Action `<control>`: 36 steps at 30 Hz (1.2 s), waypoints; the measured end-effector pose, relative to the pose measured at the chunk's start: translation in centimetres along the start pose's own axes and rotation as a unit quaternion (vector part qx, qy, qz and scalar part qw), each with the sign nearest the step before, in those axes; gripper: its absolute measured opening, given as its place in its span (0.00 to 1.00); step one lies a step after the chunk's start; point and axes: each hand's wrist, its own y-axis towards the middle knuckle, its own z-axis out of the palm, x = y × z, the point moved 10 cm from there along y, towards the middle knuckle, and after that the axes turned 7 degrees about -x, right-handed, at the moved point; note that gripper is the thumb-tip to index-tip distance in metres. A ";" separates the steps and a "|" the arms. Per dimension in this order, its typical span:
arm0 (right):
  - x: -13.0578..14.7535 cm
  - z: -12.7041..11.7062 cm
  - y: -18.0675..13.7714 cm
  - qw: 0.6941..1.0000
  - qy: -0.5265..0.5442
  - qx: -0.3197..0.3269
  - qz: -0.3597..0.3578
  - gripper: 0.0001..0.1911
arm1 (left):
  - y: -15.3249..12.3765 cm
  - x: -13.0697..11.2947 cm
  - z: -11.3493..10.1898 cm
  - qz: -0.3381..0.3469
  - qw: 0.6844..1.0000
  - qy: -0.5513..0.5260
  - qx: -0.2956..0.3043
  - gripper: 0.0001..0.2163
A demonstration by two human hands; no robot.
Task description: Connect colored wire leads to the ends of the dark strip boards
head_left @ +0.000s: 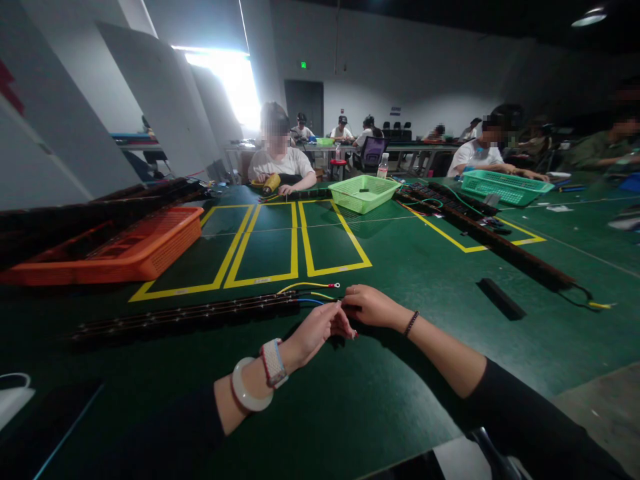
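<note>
A long black strip (200, 313) with thin lines along its top lies on the green table in front of me. From its right end come a yellow wire (305, 285) tipped with a red ring terminal (335, 285), a yellow-green wire (320, 295) and a blue wire (310, 301). My left hand (313, 331) is closed where the blue and yellow-green wires run in behind its fingers. Against it, my right hand (375, 307) has its fingers bent and pinched together at the wire ends. What lies between its fingertips is hidden. The ring terminal stays free, just above both hands.
An orange basket (165, 250) stands at left, a light green basket (363, 193) at the back and a teal basket (505, 188) at back right. A short black piece (500, 299) lies right of my hands. Across the table a person (283, 163) holds a yellow tool (271, 183).
</note>
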 end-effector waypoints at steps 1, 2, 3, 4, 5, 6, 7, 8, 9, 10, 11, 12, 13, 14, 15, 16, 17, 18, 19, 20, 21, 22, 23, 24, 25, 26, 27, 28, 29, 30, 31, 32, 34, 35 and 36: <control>-0.1 0.0 0.0 1.000 0.006 -0.004 0.002 0.06 | 0.0 0.0 0.1 0.004 1.000 0.004 0.001 0.16; -0.1 0.0 0.0 1.000 0.009 -0.008 0.004 0.05 | 0.0 -0.1 0.1 0.007 1.000 0.009 0.003 0.16; -0.2 0.0 0.0 1.000 0.011 -0.012 0.005 0.05 | 0.0 -0.1 0.2 0.010 1.000 0.015 0.005 0.16; -0.2 -0.1 0.0 1.000 0.013 -0.016 0.006 0.04 | 0.0 -0.1 0.2 0.011 1.000 0.021 0.007 0.17; -0.3 -0.1 0.0 1.000 0.015 -0.021 0.007 0.04 | 0.1 0.0 0.2 0.012 1.000 0.027 0.008 0.17; -0.3 -0.2 0.0 0.999 0.018 -0.028 0.008 0.04 | 0.1 0.0 0.2 0.012 0.999 0.031 0.008 0.17; -0.4 -0.4 0.1 0.999 0.023 -0.034 0.010 0.04 | 0.1 0.1 0.2 0.012 0.999 0.035 0.009 0.17; -0.5 -0.5 0.1 0.999 0.030 -0.041 0.014 0.05 | 0.1 0.1 0.2 0.011 0.999 0.039 0.010 0.17; -0.6 -0.8 0.2 0.998 0.039 -0.050 0.021 0.06 | 0.1 0.2 0.3 0.010 0.999 0.043 0.013 0.17; -0.9 -1.2 0.3 0.996 0.049 -0.062 0.032 0.06 | 0.1 0.3 0.4 0.008 0.999 0.046 0.017 0.17; -1.2 -1.5 0.4 0.994 0.060 -0.075 0.045 0.07 | 0.1 0.4 0.5 0.007 0.998 0.051 0.023 0.18; -1.7 -1.8 0.6 0.992 0.070 -0.087 0.062 0.08 | 0.1 0.5 0.6 0.006 0.998 0.057 0.030 0.18; -2.2 -2.1 0.8 0.989 0.079 -0.094 0.080 0.08 | 0.0 0.5 0.7 0.005 0.997 0.064 0.036 0.18; -2.6 -2.1 1.1 0.987 0.085 -0.094 0.095 0.09 | 0.0 0.6 0.8 0.005 0.997 0.072 0.041 0.18; -3.0 -2.0 1.5 0.986 0.089 -0.088 0.106 0.10 | 0.0 0.6 0.9 0.005 0.996 0.080 0.045 0.18; -3.2 -1.8 2.0 0.986 0.091 -0.077 0.113 0.11 | 0.0 0.6 0.9 0.005 0.995 0.088 0.047 0.18; -3.3 -1.5 2.5 0.987 0.092 -0.064 0.114 0.13 | -0.1 0.6 0.9 0.003 0.994 0.095 0.048 0.18; -3.3 -1.2 3.1 0.988 0.093 -0.049 0.110 0.16 | -0.1 0.6 0.9 0.002 0.994 0.100 0.049 0.18; -3.1 -0.9 3.6 0.990 0.092 -0.033 0.099 0.19 | -0.1 0.6 1.0 0.001 0.994 0.102 0.048 0.17; -2.8 -0.5 4.2 0.992 0.089 -0.017 0.086 0.23 | -0.1 0.6 1.0 -0.001 0.994 0.102 0.046 0.17; -2.4 0.0 4.7 0.994 0.085 0.000 0.070 0.26 | -0.1 0.6 1.0 -0.003 0.994 0.102 0.043 0.17; -2.0 0.4 5.2 0.995 0.079 0.017 0.055 0.29 | -0.1 0.6 1.0 -0.004 0.994 0.102 0.040 0.16; -1.7 0.8 5.7 0.996 0.072 0.030 0.044 0.31 | -0.1 0.6 1.0 -0.005 0.994 0.102 0.037 0.16; -1.4 1.2 6.1 0.996 0.066 0.040 0.036 0.33 | -0.1 0.5 1.0 -0.006 0.994 0.102 0.035 0.16; -1.3 1.5 6.5 0.997 0.059 0.047 0.031 0.33 | -0.1 0.5 1.0 -0.006 0.994 0.104 0.033 0.16; -1.4 1.8 6.8 0.997 0.053 0.053 0.030 0.33 | -0.2 0.4 0.9 -0.005 0.994 0.106 0.032 0.16; -1.5 2.1 7.1 0.996 0.048 0.063 0.032 0.30 | -0.2 0.4 0.9 -0.004 0.994 0.108 0.033 0.16; -1.7 2.4 7.3 0.995 0.046 0.076 0.039 0.27 | -0.3 0.3 1.0 -0.002 0.993 0.109 0.034 0.16; -2.1 2.9 7.3 0.993 0.048 0.094 0.049 0.23 | -0.3 0.3 1.0 -0.001 0.993 0.109 0.036 0.16; -2.4 3.3 7.3 0.990 0.054 0.113 0.060 0.21 | -0.4 0.2 0.9 -0.001 0.994 0.107 0.037 0.16; -2.7 3.6 7.1 0.987 0.062 0.129 0.073 0.20 | -0.4 0.2 0.9 -0.001 0.994 0.104 0.038 0.16; -3.0 3.8 6.9 0.983 0.073 0.142 0.085 0.20 | -0.4 0.3 0.9 -0.003 0.994 0.101 0.037 0.15; -3.3 4.0 6.6 0.976 0.100 0.159 0.106 0.20 | -0.4 0.4 0.7 -0.005 0.995 0.093 0.033 0.15; -3.3 4.0 6.4 0.973 0.112 0.165 0.114 0.19 | -0.3 0.4 0.7 -0.006 0.995 0.090 0.032 0.15; -3.3 3.9 6.2 0.970 0.121 0.171 0.122 0.17 | -0.3 0.5 0.7 -0.007 0.996 0.086 0.032 0.15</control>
